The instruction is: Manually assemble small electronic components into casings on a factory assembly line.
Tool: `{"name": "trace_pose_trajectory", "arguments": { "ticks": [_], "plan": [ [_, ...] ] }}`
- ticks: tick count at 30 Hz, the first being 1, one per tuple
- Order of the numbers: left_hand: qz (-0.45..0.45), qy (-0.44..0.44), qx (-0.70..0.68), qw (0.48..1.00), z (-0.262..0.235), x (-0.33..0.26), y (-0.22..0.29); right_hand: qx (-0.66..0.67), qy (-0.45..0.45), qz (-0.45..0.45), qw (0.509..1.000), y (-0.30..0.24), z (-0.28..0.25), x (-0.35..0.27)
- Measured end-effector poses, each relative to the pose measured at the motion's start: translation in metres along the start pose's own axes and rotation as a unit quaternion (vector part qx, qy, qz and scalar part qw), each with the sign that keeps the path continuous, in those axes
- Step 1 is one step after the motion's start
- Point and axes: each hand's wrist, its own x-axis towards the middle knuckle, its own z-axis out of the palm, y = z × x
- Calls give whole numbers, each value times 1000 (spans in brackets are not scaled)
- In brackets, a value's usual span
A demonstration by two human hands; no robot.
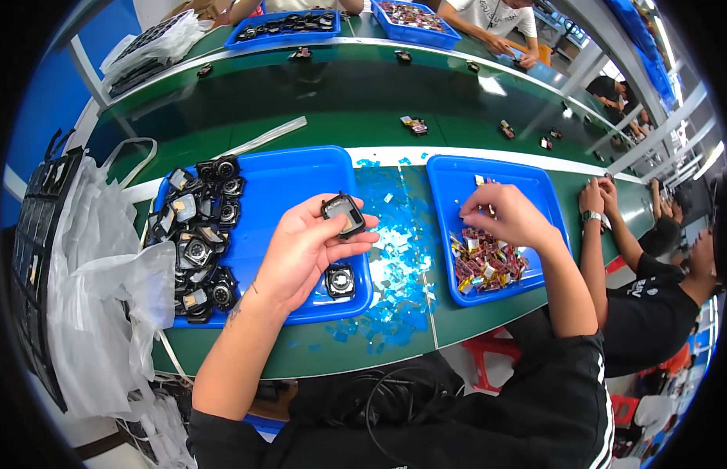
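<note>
My left hand [299,254] holds a black smartwatch case [344,213] between thumb and fingers, its open hollow side facing me. Beneath that hand lies the left blue tray [301,173], with many black watch cases [198,252] heaped along its left side. One more watch case [340,281] lies alone at this tray's lower right corner. Over the right blue tray [451,173], my right hand [510,219] has its fingertips pinched together; what they hold, if anything, is too small to tell. A pile of small red, yellow and silver parts [484,262] lies below it.
Small blue film pieces [394,258] cover the green table between the trays. Beyond a white ledge, a green conveyor belt [301,102] carries scattered small parts. Stacked black trays in plastic wrap [105,273] stand at left. A co-worker's hands [599,199] are close on the right.
</note>
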Motion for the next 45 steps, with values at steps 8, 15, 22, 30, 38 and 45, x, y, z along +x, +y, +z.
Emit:
{"name": "trace_pose_trajectory", "arguments": {
  "ticks": [8, 15, 22, 30, 38, 45],
  "plan": [
    [-3, 26, 83, 996, 8, 0, -9, 54, -39, 80, 995, -9, 13, -6],
    [10, 8, 170, 985, 5, 1, -13, 377, 169, 184, 892, 8, 14, -29],
    [249, -6, 399, 882, 26, -13, -23, 725, 176, 143, 650, -42, 40, -33],
    [461, -70, 526, 711, 30, -11, -35, 839, -18, 146, 524, -95, 79, -22],
    [372, -49, 494, 784, 33, -22, -36, 774, 3, 153, 614, -106, 83, -26],
    [288, -60, 545, 785, 31, -12, -41, 106, 245, -145, 953, -109, 63, -21]
  ]
}}
